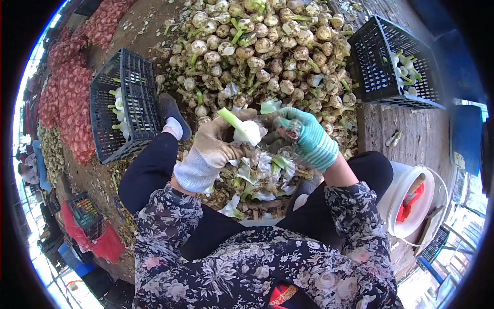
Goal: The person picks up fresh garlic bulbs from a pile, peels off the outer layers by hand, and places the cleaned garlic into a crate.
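Observation:
My left hand [213, 143], in a tan and white glove, is closed around a white garlic bulb [248, 133]. The bulb's cut green stem points up and to the left. Just right of the bulb is my right hand [307, 138], in a green striped glove with its fingers curled in. Dirty root fibres and a bit of loose skin cling about those fingers; what they grip is hidden. Below both hands, peeled garlic skins [265, 172] lie between my feet. A large heap of unpeeled garlic [267, 51] spreads out in front.
A black crate [141, 110] with peeled bulbs stands at the left, another crate [383, 56] with bulbs at the upper right. Beside my right knee is a white bucket [396, 206] holding something red. Red net sacks [72, 103] are piled far left; a blue barrel [465, 134] stands right.

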The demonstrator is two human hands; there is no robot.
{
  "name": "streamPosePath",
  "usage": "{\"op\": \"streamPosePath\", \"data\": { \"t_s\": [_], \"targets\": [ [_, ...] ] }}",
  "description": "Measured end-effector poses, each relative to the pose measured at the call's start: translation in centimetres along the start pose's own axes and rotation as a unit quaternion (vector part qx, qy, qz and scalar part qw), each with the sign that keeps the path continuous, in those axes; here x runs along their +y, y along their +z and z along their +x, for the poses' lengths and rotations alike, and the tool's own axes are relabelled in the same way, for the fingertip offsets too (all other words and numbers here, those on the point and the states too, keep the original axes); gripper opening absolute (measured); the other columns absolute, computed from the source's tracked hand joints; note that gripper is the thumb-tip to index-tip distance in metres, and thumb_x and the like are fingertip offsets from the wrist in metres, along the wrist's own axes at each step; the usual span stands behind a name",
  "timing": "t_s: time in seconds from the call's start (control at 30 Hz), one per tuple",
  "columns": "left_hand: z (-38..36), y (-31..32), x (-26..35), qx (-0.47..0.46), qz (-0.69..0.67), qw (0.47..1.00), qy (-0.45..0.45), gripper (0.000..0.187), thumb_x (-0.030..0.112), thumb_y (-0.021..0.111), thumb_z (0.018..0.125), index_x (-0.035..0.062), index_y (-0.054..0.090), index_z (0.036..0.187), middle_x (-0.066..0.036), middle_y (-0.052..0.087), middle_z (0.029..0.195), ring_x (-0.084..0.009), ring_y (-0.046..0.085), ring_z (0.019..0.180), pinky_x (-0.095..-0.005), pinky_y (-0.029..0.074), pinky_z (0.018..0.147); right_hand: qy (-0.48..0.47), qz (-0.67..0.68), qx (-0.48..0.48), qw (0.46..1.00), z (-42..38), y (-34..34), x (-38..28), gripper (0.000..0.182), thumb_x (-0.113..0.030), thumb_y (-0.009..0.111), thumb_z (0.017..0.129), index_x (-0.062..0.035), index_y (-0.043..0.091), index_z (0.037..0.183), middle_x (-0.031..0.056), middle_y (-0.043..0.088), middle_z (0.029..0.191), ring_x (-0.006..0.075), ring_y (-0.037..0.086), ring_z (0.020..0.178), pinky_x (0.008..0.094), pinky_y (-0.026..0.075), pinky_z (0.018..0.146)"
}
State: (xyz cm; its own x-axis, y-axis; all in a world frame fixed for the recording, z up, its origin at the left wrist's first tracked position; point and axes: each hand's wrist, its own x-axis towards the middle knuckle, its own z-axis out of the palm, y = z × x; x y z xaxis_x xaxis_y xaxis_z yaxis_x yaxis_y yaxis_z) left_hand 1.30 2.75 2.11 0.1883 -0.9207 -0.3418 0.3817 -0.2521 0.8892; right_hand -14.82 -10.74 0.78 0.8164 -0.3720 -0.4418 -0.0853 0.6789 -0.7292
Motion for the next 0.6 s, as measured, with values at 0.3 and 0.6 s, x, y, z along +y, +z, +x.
{"op": "streamPosePath", "data": {
  "t_s": [0.3, 0.6],
  "targets": [
    [0.6, 0.7, -0.9, 0.045, 0.046, 0.996, 0.060, 0.061, -0.010, 0.070, 0.065, 0.0002, 0.048, 0.121, -0.009, 0.057, 0.107, -0.0161, 0.059, 0.087, -0.0255, 0.055, 0.071, -0.316, -0.448, 0.113, 0.828, -0.8, 2.6, 1.2, 0.013, -0.003, 0.065, 0.069, -0.0026, 0.059, 0.080, 0.0137, 0.057, 0.070, 0.0253, 0.057, 0.062, 0.0316, 0.047, 0.057],
    [-0.3, 2.2, 1.2, 0.159, 0.068, 0.976, 0.132, 0.032, 0.019, 0.047, 0.090, -0.0099, 0.058, 0.101, -0.019, 0.056, 0.114, -0.0266, 0.053, 0.108, -0.0376, 0.041, 0.097, -0.234, -0.294, 0.234, 0.897, 1.9, 1.4, 1.5, 0.007, -0.003, 0.059, 0.074, -0.0032, 0.058, 0.081, 0.0144, 0.058, 0.067, 0.0268, 0.059, 0.061, 0.0338, 0.049, 0.055]
  ]
}}
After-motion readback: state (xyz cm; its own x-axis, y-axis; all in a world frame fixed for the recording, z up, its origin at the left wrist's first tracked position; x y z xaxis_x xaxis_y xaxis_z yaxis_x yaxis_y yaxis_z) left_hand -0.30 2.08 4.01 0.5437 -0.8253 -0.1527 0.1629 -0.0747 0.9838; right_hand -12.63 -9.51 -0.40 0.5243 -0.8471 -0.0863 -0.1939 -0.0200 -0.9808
